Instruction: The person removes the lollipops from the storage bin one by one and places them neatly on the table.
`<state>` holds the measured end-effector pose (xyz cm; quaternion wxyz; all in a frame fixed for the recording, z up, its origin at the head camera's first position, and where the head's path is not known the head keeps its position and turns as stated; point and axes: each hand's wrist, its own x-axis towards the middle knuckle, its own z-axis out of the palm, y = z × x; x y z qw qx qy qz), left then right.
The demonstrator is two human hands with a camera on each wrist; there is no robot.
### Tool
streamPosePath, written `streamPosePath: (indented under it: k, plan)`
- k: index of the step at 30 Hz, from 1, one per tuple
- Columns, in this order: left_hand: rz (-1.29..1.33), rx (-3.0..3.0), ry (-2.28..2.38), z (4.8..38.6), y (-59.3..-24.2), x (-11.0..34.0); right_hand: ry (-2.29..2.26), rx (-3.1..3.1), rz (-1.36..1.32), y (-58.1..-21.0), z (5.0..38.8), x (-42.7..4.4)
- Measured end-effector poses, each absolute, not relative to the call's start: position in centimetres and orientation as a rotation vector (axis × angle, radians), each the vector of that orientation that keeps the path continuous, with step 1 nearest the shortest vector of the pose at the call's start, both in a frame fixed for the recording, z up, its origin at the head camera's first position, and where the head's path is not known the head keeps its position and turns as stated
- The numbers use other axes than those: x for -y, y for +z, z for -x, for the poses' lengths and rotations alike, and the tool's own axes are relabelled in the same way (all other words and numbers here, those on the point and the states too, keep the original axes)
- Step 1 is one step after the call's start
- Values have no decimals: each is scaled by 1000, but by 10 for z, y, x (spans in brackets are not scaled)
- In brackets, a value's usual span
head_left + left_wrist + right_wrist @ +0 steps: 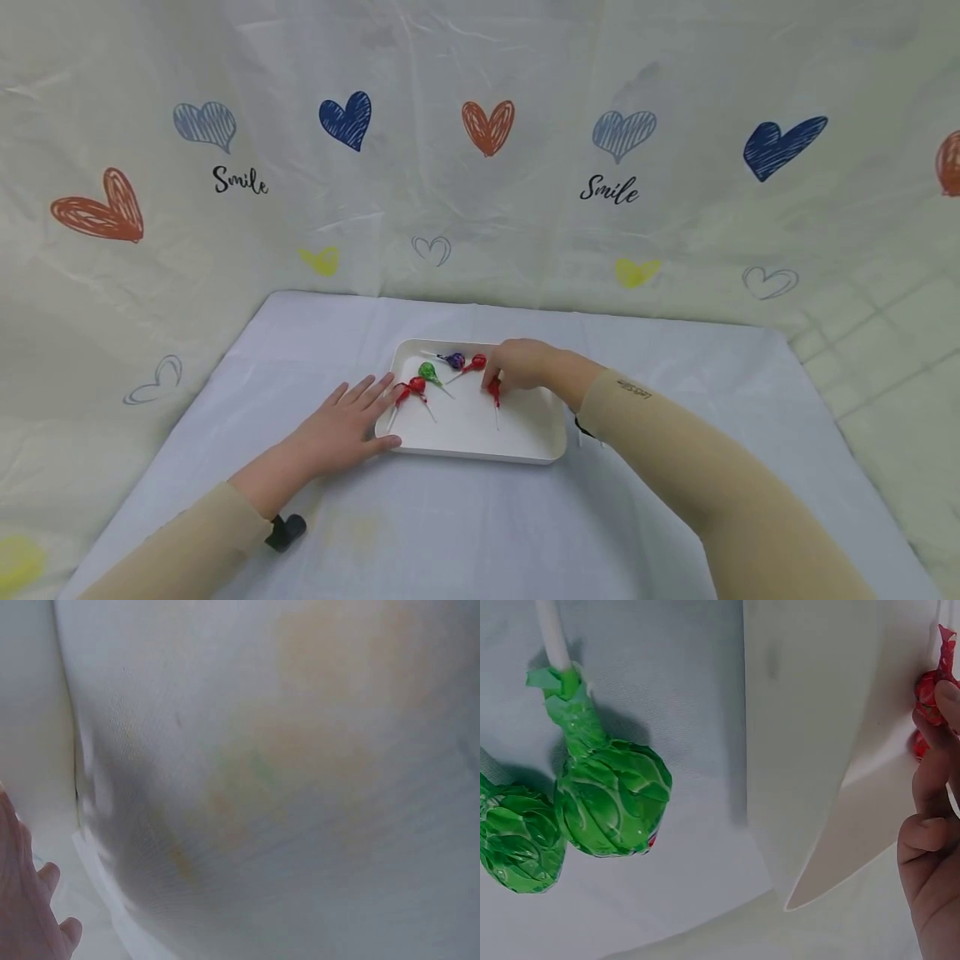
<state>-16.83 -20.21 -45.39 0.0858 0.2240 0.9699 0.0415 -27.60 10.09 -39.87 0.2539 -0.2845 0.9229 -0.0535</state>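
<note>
- right hand (520,364) is over the far side of the tray (525,425), its thumb and fingers pinching the wrapped ball of one red lollipop (495,389)
- that pinched lollipop is inside the tray, near the middle of its length, its white stick pointing toward the tray's near edge
- left hand (341,429) lies at the tray's left end, fingers spread, fingertips over the rim and thumb at the near left corner
- just left of the pinched one, toward the tray's far edge, lies a second red lollipop (478,362), with a purple lollipop (457,361) beside it
- in the tray's left half is a green lollipop (427,372), with a third red lollipop (417,384) next to it
- one more red wrapper (402,395) with a stick shows at the tray's left end, close to the left fingertips; its ball is hard to make out
- outside the tray, past its right end, two green-wrapped lollipops (615,799) lie side by side on the worktop (465,525)
- behind the tray hangs a pale backdrop (540,233) printed with hearts and the word "smile"
</note>
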Motion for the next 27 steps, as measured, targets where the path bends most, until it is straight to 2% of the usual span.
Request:
streamPosePath:
  k: [27]
  plan:
    - [-663,-2893,140,168,-454,203,-248,-2494,673,-395,278,-113]
